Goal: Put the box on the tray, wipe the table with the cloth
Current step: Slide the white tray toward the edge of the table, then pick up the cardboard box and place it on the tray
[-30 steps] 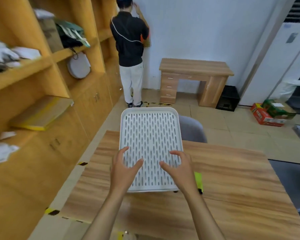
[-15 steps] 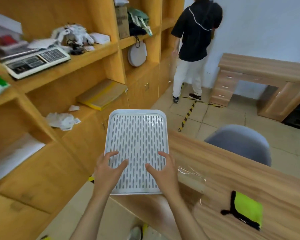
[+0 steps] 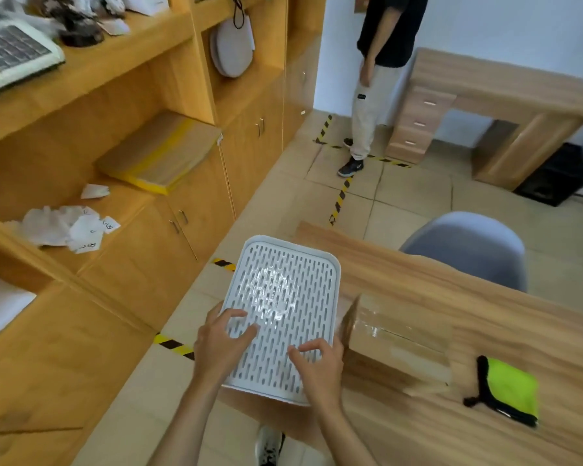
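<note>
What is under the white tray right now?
The tray overhangs the table corner, with floor below its left part. Both hands grip its near edge; whatever lies beneath is covered.

Dark marks on the paper scraps (image 3: 88,230) on the shelf are too blurred to read.

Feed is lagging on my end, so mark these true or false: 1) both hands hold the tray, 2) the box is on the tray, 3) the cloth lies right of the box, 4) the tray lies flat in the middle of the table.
1) Both the left hand and the right hand hold the tray: true.
2) The box is on the tray: false, it sits on the table beside the tray.
3) The cloth lies right of the box: true.
4) The tray lies flat mid-table: false, it hangs over the table's left edge, above the floor.
</note>
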